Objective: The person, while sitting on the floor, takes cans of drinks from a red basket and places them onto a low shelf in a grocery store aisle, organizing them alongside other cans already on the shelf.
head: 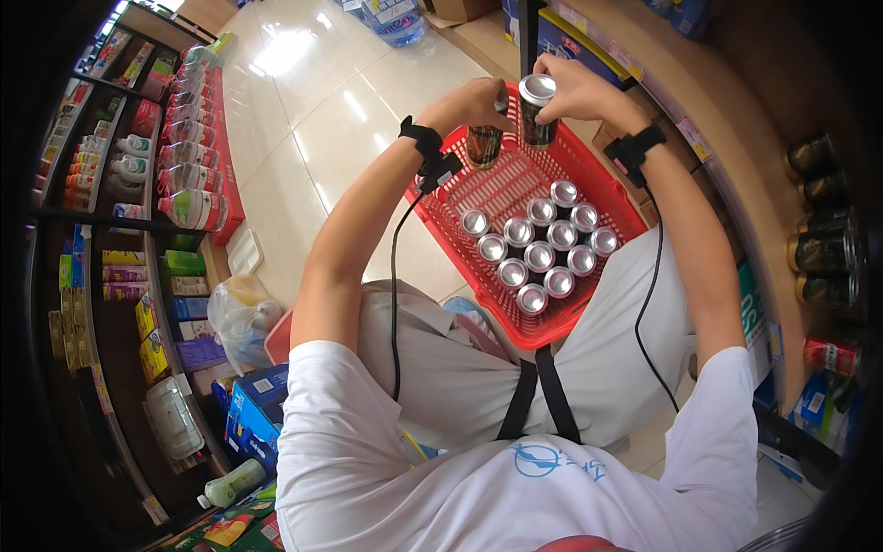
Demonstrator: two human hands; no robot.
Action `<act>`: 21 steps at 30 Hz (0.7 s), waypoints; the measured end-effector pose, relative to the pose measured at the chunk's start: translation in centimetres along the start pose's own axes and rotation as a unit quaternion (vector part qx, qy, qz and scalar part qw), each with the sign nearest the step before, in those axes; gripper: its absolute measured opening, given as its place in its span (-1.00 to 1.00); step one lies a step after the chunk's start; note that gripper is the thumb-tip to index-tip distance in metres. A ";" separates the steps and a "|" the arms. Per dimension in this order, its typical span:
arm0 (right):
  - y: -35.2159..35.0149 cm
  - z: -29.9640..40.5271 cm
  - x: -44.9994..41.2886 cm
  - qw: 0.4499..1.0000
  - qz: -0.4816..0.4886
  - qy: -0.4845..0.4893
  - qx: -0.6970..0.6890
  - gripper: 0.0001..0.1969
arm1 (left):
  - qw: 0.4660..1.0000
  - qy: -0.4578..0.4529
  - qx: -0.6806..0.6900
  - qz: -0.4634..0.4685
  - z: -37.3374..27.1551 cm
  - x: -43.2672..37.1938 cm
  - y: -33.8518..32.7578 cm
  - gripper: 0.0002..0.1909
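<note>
A red plastic shopping basket point(452, 259) stands between my legs. Several drink cans point(539, 256) are packed upright in rows in its near half, silver ends up. Over the basket's far left end, my left hand point(476, 103) grips a dark can point(485, 145) from above. Its fingers cover the can's upper part. Beside it, at the far rim, my right hand point(576, 93) holds another dark can point(537, 114) upright, thumb and fingers around its side. The two held cans are apart from the packed rows. Whether either touches the basket floor I cannot tell.
On the right, a wooden shelf point(748, 172) holds several dark cans point(821, 252) lying sideways in view. Large bottles point(193, 210) line a red stand at left. A plastic bag point(241, 317) and a blue box point(255, 407) sit by my left side. Black cables point(394, 297) hang from both wrists.
</note>
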State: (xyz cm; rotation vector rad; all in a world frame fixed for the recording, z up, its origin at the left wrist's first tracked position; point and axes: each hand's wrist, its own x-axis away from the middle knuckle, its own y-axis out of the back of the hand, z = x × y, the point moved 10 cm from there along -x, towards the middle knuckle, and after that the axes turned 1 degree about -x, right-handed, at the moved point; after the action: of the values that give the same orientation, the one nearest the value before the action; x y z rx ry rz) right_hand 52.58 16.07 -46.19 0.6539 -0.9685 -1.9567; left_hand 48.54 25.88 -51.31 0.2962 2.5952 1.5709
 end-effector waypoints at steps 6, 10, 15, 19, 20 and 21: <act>-6.5 -2.4 0.3 1.000 0.027 0.011 0.009 -0.47 | 0.994 0.045 -0.042 0.094 2.4 0.6 -6.6 -0.36; -9.8 -4.5 0.8 0.996 0.070 0.025 0.044 -0.48 | 0.987 0.055 0.008 0.148 3.4 1.5 -10.3 -0.31; -13.5 -5.1 1.4 0.986 0.147 0.026 0.075 -0.51 | 0.985 0.059 -0.026 0.158 3.8 2.4 -11.8 -0.36; -15.2 -5.8 1.5 0.983 0.166 0.004 0.077 -0.49 | 0.962 0.091 -0.028 0.254 3.7 2.5 -14.2 -0.44; -15.9 -6.0 1.7 0.981 0.181 -0.005 0.075 -0.49 | 0.959 0.108 -0.026 0.261 3.8 2.8 -14.7 -0.42; -16.4 -6.2 1.9 0.978 0.197 -0.015 0.073 -0.49 | 0.955 0.124 -0.022 0.269 3.9 3.1 -15.2 -0.40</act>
State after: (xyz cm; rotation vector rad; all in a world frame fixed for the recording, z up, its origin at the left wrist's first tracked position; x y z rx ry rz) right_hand 48.72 17.87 -63.31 0.4707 -1.1700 -1.5613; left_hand 44.48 23.09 -66.52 0.9251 2.8170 1.9322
